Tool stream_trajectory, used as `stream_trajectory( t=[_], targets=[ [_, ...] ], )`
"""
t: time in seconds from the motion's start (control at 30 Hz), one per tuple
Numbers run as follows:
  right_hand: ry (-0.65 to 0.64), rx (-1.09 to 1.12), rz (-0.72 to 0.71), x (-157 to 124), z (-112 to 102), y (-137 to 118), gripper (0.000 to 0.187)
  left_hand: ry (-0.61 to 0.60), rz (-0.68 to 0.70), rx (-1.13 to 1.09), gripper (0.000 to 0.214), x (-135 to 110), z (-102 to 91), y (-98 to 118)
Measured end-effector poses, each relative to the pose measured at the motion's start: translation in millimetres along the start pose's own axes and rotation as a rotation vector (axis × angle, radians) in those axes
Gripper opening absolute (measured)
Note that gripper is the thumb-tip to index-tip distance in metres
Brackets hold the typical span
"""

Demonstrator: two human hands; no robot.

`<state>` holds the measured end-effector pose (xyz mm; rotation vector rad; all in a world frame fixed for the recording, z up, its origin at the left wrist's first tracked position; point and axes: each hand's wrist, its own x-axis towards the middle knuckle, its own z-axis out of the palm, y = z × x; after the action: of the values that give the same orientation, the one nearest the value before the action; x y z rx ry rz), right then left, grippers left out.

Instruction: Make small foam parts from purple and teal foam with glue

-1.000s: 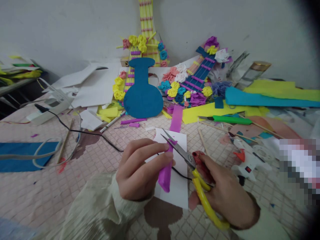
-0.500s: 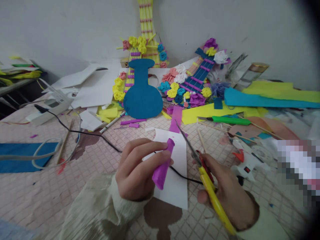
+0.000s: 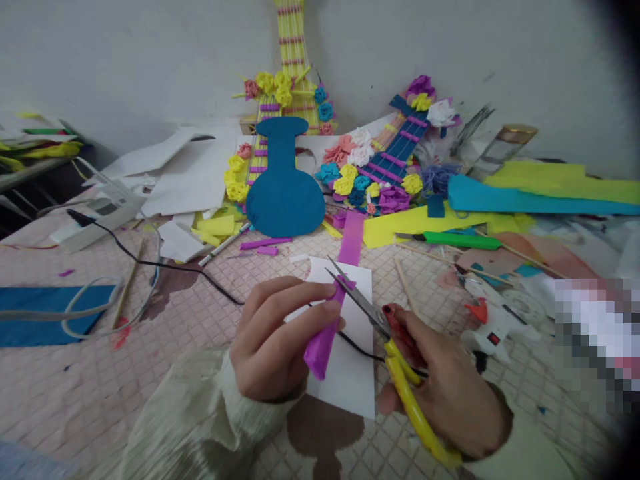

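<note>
The left hand (image 3: 273,340) has its fingers (image 3: 295,293) curled shut around a purple roll (image 3: 320,340). The roll is soft foam, long and thin, and it is tilted over the white card (image 3: 356,387). The right hand (image 3: 445,393) grips the scissors (image 3: 373,313) by their yellow handles, with its fingers closed tight on them. The metal blades are open a little. The top end of the roll sits between them, over the card's top half.

The card is flat with straight edges. It lies on the bench (image 3: 190,373), which has a pink cover with small squares. A thin black wire (image 3: 165,265) comes in from the left of the card and crosses it. Right of the card lies a white glue gun (image 3: 493,330). Behind the card is a pink strip (image 3: 351,239), and past that is a big blue shape (image 3: 285,187). Bare bench lies left of the card.
</note>
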<state>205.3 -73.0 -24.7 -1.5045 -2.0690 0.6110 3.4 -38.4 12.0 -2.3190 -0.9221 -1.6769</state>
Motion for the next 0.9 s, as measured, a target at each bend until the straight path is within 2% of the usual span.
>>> stream_trajectory(
  t=[0.13,0.33,0.5,0.57,0.67,0.77,0.87,0.9],
  targets=[
    [0.007,-0.026,0.021,3.4,-1.2,-4.1,0.036,-0.002,-0.005,0.0,0.032,0.5,-0.6,-0.3],
    [0.113,-0.065,-0.054,7.2,-3.0,-6.9,0.038,0.031,-0.009,0.012,0.029,-0.7,1.3,-0.6],
    [0.184,-0.096,-0.092,8.2,-5.2,-7.4,0.025,0.043,-0.018,0.012,0.029,-0.7,1.8,0.6],
    [0.201,-0.075,-0.057,8.5,-6.3,-8.6,0.023,0.031,-0.027,0.009,0.031,-0.7,1.1,0.2],
    [0.118,0.034,0.067,8.5,-7.7,-10.3,0.02,0.007,-0.058,-0.032,0.033,-0.7,1.6,-1.0],
    [0.087,0.08,0.178,9.8,-8.7,-7.5,0.02,0.058,-0.188,-0.196,0.031,-1.2,7.3,-1.4],
    [0.19,-0.076,0.222,13.8,-9.1,2.0,0.023,0.207,-0.468,-0.475,0.023,-2.9,16.1,-3.1],
    [0.218,-0.149,0.225,15.7,-9.2,6.2,0.025,0.203,-0.57,-0.593,0.02,-3.8,18.6,-4.6]
  ],
)
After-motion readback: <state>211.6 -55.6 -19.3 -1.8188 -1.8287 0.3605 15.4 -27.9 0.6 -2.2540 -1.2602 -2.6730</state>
